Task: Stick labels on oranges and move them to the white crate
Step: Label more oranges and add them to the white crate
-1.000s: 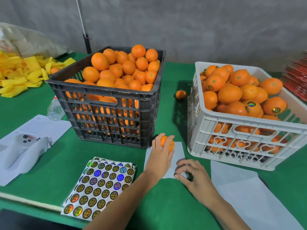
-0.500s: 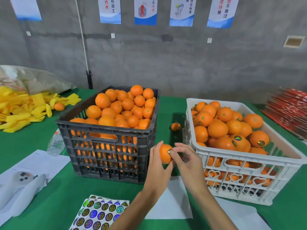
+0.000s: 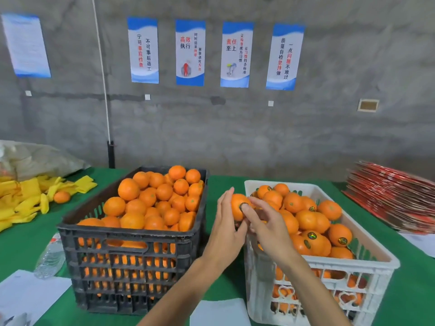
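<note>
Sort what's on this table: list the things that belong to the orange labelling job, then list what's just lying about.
Part of the job:
- held orange, gripped by the left hand
- round label, pressed on by the right hand
- black crate of oranges
- white crate

Lying about:
- yellow wrappers
- stray orange
- plastic bottle
- red stack
- white papers

Both forearms reach up from the bottom edge and meet at the orange (image 3: 236,204). The left hand (image 3: 226,234) cups it from the left, fingers upright around it. The right hand (image 3: 266,228) comes from the right, thumb pressed flat on its front.
</note>
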The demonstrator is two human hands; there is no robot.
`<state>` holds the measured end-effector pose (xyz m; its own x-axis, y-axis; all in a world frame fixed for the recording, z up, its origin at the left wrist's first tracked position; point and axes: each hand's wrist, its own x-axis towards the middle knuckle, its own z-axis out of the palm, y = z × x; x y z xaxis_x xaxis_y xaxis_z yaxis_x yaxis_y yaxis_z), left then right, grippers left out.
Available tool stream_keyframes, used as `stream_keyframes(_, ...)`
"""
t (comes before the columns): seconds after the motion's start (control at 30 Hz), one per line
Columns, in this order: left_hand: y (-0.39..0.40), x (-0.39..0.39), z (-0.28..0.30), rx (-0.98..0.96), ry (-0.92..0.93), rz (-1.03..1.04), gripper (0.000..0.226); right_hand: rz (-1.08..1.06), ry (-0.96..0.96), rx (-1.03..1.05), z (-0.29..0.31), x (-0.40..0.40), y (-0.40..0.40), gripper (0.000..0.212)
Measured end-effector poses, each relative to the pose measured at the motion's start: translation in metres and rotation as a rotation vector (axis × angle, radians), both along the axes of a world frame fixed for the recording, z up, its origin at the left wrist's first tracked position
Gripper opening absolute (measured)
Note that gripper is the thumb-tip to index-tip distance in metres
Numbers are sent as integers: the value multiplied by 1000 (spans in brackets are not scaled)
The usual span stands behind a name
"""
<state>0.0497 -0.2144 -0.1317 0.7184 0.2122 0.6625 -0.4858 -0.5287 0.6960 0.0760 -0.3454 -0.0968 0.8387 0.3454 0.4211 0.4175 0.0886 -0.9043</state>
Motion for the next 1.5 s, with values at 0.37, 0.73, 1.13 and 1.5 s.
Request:
stream_keyframes(0.37,82,52,39,422,379,259,69,-714,-322,-357,15,100,-53,42)
stream_keyframes(0.73,155,99,34,390,871,292,52,-548,-468,-696,7,100,-2,37)
stream_keyframes(1.13,177,158,20,806,1075,329,78,-387,-612,-753,-20,107,28,35)
stream_keyframes(1.5,110,40,74,188,254,516,64,-200,-576,-463,-2,55,48,42)
